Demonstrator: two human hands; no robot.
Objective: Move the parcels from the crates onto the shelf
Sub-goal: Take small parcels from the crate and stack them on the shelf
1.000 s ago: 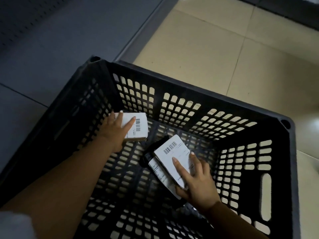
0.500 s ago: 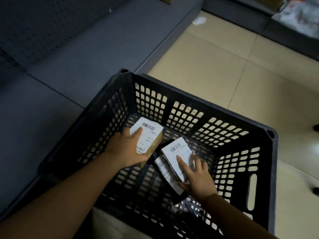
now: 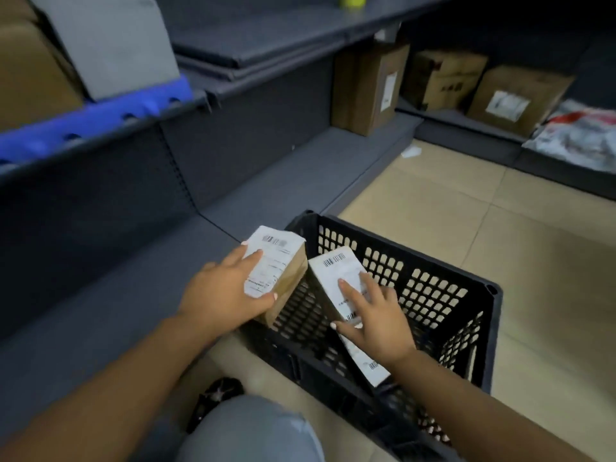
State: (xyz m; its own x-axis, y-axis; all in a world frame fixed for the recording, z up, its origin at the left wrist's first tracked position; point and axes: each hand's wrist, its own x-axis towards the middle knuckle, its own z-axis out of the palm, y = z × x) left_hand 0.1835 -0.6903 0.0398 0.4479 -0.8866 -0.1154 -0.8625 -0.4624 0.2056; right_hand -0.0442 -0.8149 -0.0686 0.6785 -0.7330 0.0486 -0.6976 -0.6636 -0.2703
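Both parcels are now lifted above the crate (image 3: pixel 460 328): left hand (image 3: pixel 220 295) grips the brown parcel (image 3: pixel 280 278), right hand (image 3: pixel 376 321) the white-labelled parcel (image 3: pixel 336 278).

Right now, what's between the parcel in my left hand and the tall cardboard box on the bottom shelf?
In the head view, only bare grey bottom shelf lies between the left-hand parcel and the tall cardboard box.

Black crate (image 3: pixel 433 328) on tiled floor (image 3: pixel 500 228)
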